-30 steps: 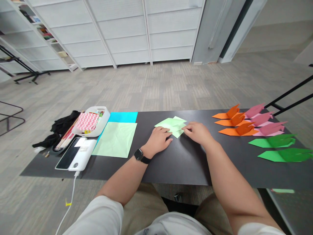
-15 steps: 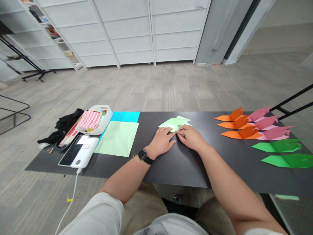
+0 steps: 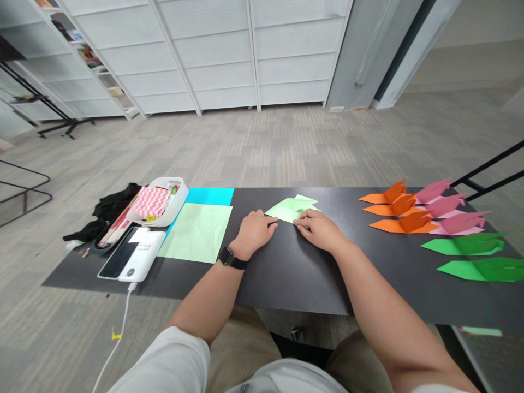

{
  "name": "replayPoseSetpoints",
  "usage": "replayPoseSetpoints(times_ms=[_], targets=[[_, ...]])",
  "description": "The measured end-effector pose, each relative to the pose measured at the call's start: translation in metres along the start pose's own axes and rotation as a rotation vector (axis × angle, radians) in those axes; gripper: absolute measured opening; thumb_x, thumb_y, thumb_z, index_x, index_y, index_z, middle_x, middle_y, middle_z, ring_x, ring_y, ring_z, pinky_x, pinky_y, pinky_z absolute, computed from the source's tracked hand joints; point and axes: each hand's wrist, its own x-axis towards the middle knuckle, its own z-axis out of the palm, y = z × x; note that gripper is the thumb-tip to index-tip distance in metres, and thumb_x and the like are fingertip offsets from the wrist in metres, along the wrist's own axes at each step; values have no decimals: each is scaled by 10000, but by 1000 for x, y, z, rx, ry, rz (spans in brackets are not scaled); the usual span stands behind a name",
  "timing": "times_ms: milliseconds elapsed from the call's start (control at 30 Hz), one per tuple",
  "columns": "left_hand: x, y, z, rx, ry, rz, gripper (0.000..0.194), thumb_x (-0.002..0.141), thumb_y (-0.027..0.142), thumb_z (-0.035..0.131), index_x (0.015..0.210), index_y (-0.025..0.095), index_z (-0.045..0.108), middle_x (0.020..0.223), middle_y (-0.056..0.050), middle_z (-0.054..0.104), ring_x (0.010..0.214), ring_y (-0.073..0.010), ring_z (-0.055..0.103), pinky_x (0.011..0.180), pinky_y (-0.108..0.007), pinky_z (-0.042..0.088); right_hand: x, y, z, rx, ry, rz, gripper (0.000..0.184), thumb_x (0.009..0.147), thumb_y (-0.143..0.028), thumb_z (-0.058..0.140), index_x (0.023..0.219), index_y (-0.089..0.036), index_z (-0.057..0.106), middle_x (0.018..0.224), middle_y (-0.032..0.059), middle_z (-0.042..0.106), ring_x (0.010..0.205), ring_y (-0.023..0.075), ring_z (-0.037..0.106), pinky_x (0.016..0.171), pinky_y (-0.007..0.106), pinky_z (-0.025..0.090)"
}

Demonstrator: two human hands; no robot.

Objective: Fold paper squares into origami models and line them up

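Note:
A light green sheet of origami paper [image 3: 289,208], partly folded with a flap at its far right, lies on the dark table in front of me. My right hand [image 3: 317,228] has its fingers pinched at the paper's near right edge. At the left, my left hand [image 3: 257,230] rests on the table, thumb and fingers apart, with the index fingertip close to or touching the paper's left corner. It holds nothing that I can see. A black watch is on my left wrist.
Left of my hands lie a light green sheet [image 3: 198,232] over a blue sheet [image 3: 213,195], a white basket [image 3: 182,199], a phone [image 3: 117,256], a white power bank [image 3: 143,256] and black cloth [image 3: 117,204]. Orange [image 3: 403,222], pink [image 3: 460,222] and green folded paper birds [image 3: 470,244] stand at the right.
My left hand has moved left, away from the paper's near edge and my right hand, to the paper's left corner. My right hand has hardly moved.

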Motion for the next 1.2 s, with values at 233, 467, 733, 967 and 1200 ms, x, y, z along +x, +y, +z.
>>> replayPoseSetpoints(times_ms=[233,467,733,967,1200], targets=[[-1,-10,-9,-18,-50,-111,401,1066,447,539,1355,293,770,1172,-120,781,1056,-293,735,945,-397,565,-1,2,0,4,1,-9,318,1019,-249,600,1248,-263,820,1203,107,685,1132,249,638,1072,410,487],[1,-13,-15,-16,-29,-168,335,1054,400,547,1184,271,828,1172,-96,816,1045,-296,753,918,-400,571,-2,1,2,3,10,-14,345,995,-189,590,1234,-271,825,1204,102,687,1127,245,638,1066,401,485],[6,-12,-22,-55,205,-130,261,1060,278,504,1026,203,752,1018,-98,760,987,-246,715,938,-376,560,-3,1,-1,-17,-2,-14,369,985,-196,591,1267,-282,812,1225,104,684,1152,261,621,1082,419,479],[1,18,4,-291,87,422,293,1048,252,559,1306,220,694,1385,-79,711,1311,-222,637,1200,-389,481,-4,-3,-5,-62,-40,-20,472,945,-133,578,1332,-308,784,1237,98,665,1147,268,601,1082,421,455],[5,18,17,-282,-12,400,326,1034,279,602,1348,240,677,1433,-81,706,1360,-243,632,1260,-470,438,-7,2,-8,-81,-31,104,436,972,-170,577,1302,-341,804,1202,102,670,1133,267,608,1063,389,458]])
